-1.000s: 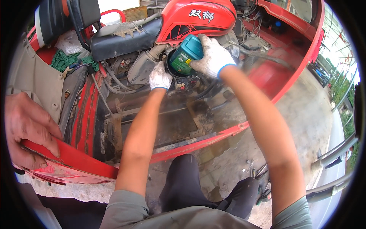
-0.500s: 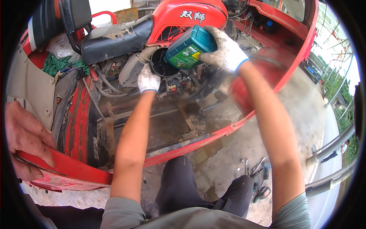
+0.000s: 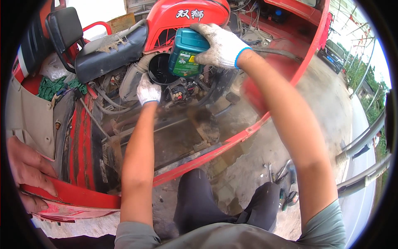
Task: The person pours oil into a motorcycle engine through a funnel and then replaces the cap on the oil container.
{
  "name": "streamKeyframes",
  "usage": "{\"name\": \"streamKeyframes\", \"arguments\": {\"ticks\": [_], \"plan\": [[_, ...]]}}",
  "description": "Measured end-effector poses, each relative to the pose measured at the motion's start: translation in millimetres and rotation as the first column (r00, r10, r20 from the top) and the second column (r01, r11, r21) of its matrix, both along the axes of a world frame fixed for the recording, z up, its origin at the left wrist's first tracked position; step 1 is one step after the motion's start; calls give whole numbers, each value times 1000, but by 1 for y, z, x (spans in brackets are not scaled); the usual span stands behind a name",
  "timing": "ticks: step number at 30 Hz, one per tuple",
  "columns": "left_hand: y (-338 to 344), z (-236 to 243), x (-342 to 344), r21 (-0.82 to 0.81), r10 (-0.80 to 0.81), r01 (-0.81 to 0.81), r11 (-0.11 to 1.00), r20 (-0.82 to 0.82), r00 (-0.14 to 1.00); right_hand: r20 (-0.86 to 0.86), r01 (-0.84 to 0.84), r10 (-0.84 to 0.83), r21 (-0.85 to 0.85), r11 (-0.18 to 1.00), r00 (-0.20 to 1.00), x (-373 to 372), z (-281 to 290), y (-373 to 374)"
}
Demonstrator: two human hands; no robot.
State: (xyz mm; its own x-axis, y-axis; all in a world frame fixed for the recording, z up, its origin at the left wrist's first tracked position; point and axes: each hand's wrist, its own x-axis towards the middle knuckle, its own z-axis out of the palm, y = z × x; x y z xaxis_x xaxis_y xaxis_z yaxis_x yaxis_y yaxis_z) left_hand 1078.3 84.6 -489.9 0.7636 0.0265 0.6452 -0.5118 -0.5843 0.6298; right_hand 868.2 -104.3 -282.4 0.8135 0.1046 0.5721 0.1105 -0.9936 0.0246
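In a white knit glove, my left hand [image 3: 148, 90] is closed on the near side of a black, round, wide-mouthed funnel [image 3: 158, 69] above the engine [image 3: 180, 92]. The funnel's lower end is hidden. My gloved right hand [image 3: 219, 45] grips a green plastic oil bottle [image 3: 186, 62] from its right side, with thumb and fingers wrapped round it. The bottle stands nearly upright, its lower left part beside the funnel's right rim. Its mouth cannot be made out.
The red fuel tank [image 3: 188, 20] and torn black seat [image 3: 111, 52] lie beyond my hands. Red frame rails [image 3: 232, 145] cross before my knees. Another person's hand [image 3: 33, 168] rests on the red panel at left. Tools [image 3: 284, 176] lie on the ground at right.
The bottle has turned from a leftward tilt to nearly upright. My view has shifted, so the vehicle and both hands appear farther left. My left hand stays on the funnel.
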Motion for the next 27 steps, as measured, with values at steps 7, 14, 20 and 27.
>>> {"name": "streamKeyframes", "arguments": {"ticks": [7, 14, 20, 27], "plan": [[-1, -4, 3, -4, 52, -52, 999, 150, 987, 25, -26, 26, 4, 1000, 999, -7, 5, 14], [-9, 1, -3, 37, 65, -68, 997, 65, 996, 63, -35, 35, 0, 999, 997, -9, -1, 4], [0, 0, -2, -27, 20, -18, 999, 62, 998, 50, -58, 54, 68, 996, 997, -20, -17, 17], [-4, -23, 28, 68, 13, -24, 997, 152, 988, 171, -62, 56, 33, 997, 984, -21, -43, 0]]}}
